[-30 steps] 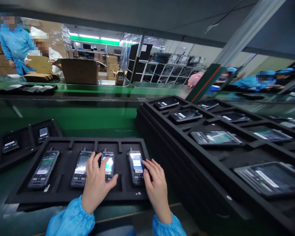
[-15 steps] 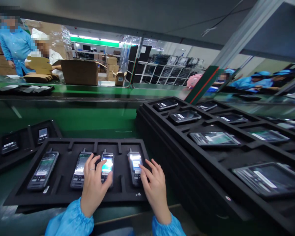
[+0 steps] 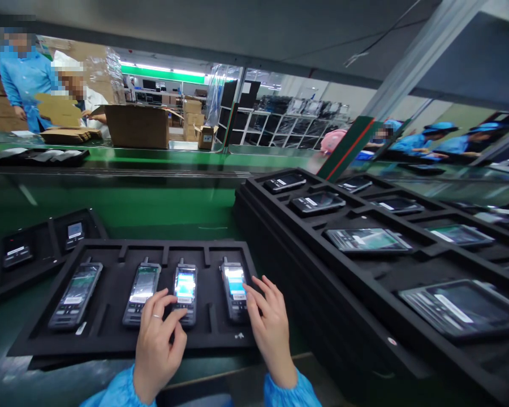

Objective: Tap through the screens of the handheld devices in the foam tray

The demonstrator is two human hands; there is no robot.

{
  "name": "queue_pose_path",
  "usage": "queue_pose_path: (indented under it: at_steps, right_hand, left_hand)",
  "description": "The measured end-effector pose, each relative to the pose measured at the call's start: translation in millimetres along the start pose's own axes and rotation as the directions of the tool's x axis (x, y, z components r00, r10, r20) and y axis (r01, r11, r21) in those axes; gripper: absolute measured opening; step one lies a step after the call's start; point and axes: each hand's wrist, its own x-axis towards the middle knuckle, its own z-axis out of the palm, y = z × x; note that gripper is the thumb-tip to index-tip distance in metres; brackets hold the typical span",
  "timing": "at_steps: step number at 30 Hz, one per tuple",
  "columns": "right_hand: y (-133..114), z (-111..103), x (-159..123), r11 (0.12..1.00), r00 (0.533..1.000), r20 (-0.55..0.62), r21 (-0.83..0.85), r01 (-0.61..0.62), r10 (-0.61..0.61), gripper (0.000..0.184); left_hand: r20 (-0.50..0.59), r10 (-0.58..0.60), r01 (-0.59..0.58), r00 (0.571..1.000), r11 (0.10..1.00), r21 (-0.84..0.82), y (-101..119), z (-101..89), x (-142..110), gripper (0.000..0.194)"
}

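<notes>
Several handheld devices with stub antennas, screens and keypads lie in a black foam tray (image 3: 199, 341). My left hand (image 3: 159, 339), with a ring on one finger, has its fingers apart and a fingertip at the keypad of the third device (image 3: 185, 291), whose screen is lit. My right hand (image 3: 269, 322) is open too, an index fingertip at the lit screen of the rightmost device (image 3: 234, 285). The dark-screened second device (image 3: 143, 285) is partly covered by my left fingers. At the far left lies another dark-screened device (image 3: 78, 291).
To the right rises a stack of black foam trays (image 3: 288, 257) bearing more devices. Another foam tray (image 3: 42, 237) lies at left. Across the green belt (image 3: 173, 203) stand an open cardboard box (image 3: 138, 127) and two people. More people sit at far right.
My left hand has moved down and toward me, from the third device's screen to its keypad. My right hand has barely moved. In the background, the person in white has shifted slightly.
</notes>
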Motion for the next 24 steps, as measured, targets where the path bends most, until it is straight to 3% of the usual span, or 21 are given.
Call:
queue_pose_path:
  at_steps: [6,9,13,16,24]
  right_hand:
    - [-34.4,3.8,12.5,0.992,0.999,0.020,0.121,0.038,-0.040,0.027]
    - [-63.9,17.4,21.1,0.980,0.997,0.041,0.190,0.054,-0.063,0.034]
    - [-94.3,42.3,28.1,0.968,0.975,0.168,0.227,0.106,-0.146,0.037]
    - [-98.0,51.9,27.6,0.978,0.978,0.173,0.192,0.084,-0.118,0.038]
    - [-85.0,52.0,19.1,0.992,0.984,0.173,0.122,0.014,-0.035,0.038]
  left_hand:
    - [0.007,0.021,-0.022,1.000,0.994,0.110,8.0,3.1,0.0,0.028]
    - [0.002,0.018,-0.018,1.000,0.992,0.129,10.9,5.6,1.7,0.027]
    - [-0.033,0.023,-0.018,0.999,0.990,0.138,11.8,8.6,-0.4,0.020]
    - [-0.040,0.022,-0.015,0.999,0.987,0.159,12.3,10.2,-2.4,0.023]
    - [-0.044,-0.010,0.018,0.999,0.985,0.169,15.8,12.0,-2.5,0.027]
